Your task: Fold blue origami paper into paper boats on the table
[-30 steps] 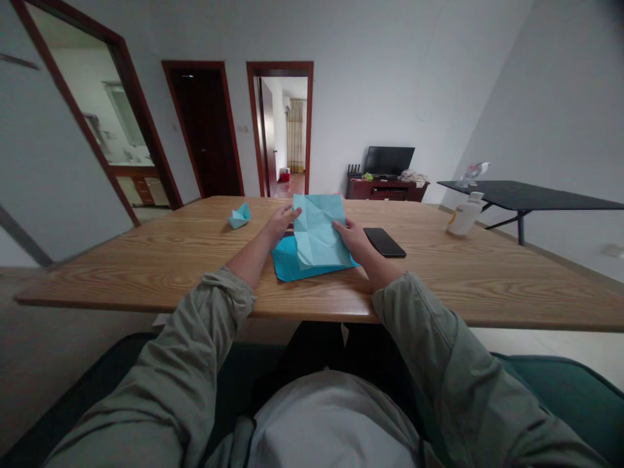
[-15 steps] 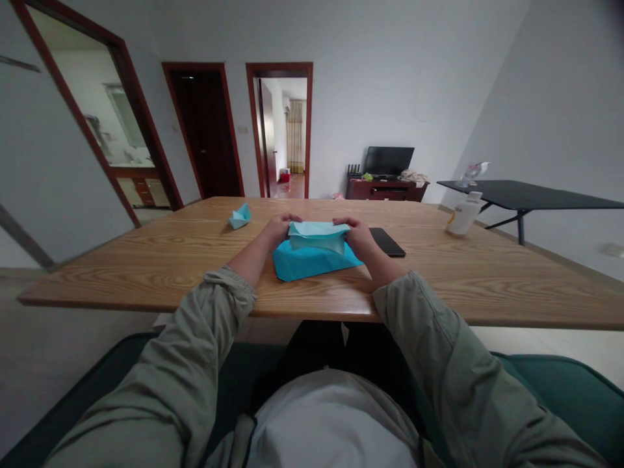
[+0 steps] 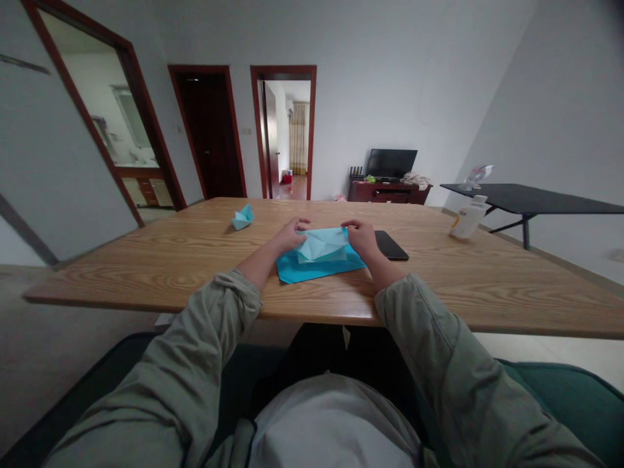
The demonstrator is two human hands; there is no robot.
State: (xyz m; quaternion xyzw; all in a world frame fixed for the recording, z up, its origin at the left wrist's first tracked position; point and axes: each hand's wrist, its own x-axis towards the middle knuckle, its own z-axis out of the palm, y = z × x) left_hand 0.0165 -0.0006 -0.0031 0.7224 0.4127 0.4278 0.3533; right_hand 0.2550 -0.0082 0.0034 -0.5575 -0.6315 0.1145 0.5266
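Note:
Between my hands is a light blue folded paper (image 3: 322, 245), its creased face turned up toward me. My left hand (image 3: 291, 235) pinches its left end, thumb on the near face. At the right end, my right hand (image 3: 361, 238) grips the upper corner between thumb and fingers. Under the folded paper lies a brighter blue flat packet or sheet stack (image 3: 292, 272), partly covered by it. Farther off to the left stands a small light blue folded paper boat (image 3: 242, 218), with neither hand on it.
The wooden table (image 3: 195, 266) carries a black phone (image 3: 391, 246) just right of my right hand and a white bottle (image 3: 468, 218) farther right. Beyond it stands a black folding table (image 3: 541, 197). A television (image 3: 391, 164) sits on a cabinet by the far wall.
The folded paper has tilted so its creased face shows more. My left hand has shifted in along its edge, and the right hand has regripped nearer the upper corner. The view has moved slightly.

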